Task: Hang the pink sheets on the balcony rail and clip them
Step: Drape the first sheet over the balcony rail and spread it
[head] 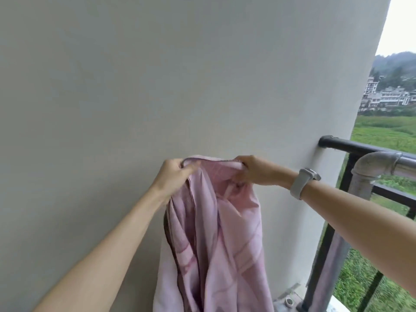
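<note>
A pink sheet (216,239) hangs bunched in front of a pale wall, its top edge stretched between both hands. My left hand (174,174) grips the edge at the left. My right hand (256,170) grips it at the right; a white watch sits on that wrist. The black balcony rail (351,145) runs from the wall toward the right, apart from the sheet. No clips are visible.
A grey metal pipe with an elbow (371,167) stands just inside the rail. Black balusters (322,255) drop below it. The plain wall (157,86) fills the left and centre. Grass and distant buildings lie beyond the rail.
</note>
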`<state>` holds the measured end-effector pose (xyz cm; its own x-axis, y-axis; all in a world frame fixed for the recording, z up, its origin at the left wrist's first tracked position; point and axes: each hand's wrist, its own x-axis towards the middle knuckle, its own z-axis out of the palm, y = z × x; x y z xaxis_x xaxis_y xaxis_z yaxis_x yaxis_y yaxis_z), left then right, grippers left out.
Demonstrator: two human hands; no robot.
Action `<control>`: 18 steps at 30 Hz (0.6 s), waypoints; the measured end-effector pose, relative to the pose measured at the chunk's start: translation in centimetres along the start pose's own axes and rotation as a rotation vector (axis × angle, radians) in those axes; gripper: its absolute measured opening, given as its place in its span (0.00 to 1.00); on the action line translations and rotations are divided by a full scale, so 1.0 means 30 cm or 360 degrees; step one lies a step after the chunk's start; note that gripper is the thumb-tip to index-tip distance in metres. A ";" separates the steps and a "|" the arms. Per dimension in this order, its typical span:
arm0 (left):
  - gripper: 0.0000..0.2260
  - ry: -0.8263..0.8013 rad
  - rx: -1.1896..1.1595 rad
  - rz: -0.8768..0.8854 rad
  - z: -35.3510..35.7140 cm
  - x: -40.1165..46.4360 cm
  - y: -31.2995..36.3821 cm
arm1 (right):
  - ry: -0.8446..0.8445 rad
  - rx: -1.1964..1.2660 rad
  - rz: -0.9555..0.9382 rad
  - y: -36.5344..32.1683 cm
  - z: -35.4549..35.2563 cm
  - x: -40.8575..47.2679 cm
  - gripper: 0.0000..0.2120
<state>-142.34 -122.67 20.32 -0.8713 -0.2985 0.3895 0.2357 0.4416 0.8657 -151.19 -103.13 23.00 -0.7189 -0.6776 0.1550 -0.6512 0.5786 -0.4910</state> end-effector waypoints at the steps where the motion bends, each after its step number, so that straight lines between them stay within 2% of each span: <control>1: 0.17 0.0008 -0.0054 0.0012 -0.016 0.021 0.013 | -0.0134 0.0156 -0.0014 0.010 0.017 -0.022 0.17; 3: 0.20 -0.0011 -0.0086 0.0036 -0.013 0.044 0.031 | -0.0299 0.0422 -0.0079 0.003 0.059 -0.054 0.29; 4: 0.20 -0.0032 -0.0099 0.0043 0.001 0.044 0.045 | -0.0350 0.0495 -0.0114 -0.010 0.083 -0.065 0.29; 6: 0.16 -0.0114 -0.0141 0.0045 0.033 0.036 0.072 | -0.0362 0.0554 -0.0147 -0.038 0.130 -0.067 0.20; 8: 0.10 -0.0175 -0.0205 0.0013 0.049 0.031 0.089 | -0.0243 0.0628 -0.0114 -0.062 0.148 -0.061 0.08; 10: 0.08 -0.0185 -0.0246 0.0005 0.033 0.024 0.095 | -0.0173 0.0784 -0.0049 -0.064 0.127 -0.050 0.05; 13: 0.05 -0.0105 -0.0142 0.0027 -0.030 0.025 0.085 | -0.0235 0.0897 -0.0023 -0.058 0.040 -0.028 0.04; 16: 0.05 -0.0132 -0.0029 0.0027 -0.083 0.038 0.077 | -0.0198 0.0755 0.0048 -0.057 -0.065 0.025 0.07; 18: 0.06 -0.0206 0.0177 0.0081 -0.090 0.056 0.091 | -0.0154 0.0324 0.0108 -0.071 -0.130 0.072 0.10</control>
<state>-141.99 -124.26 24.19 -0.9092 -0.1652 0.3821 0.2382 0.5463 0.8030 -152.29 -104.05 27.72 -0.7262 -0.6864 0.0377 -0.5330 0.5276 -0.6615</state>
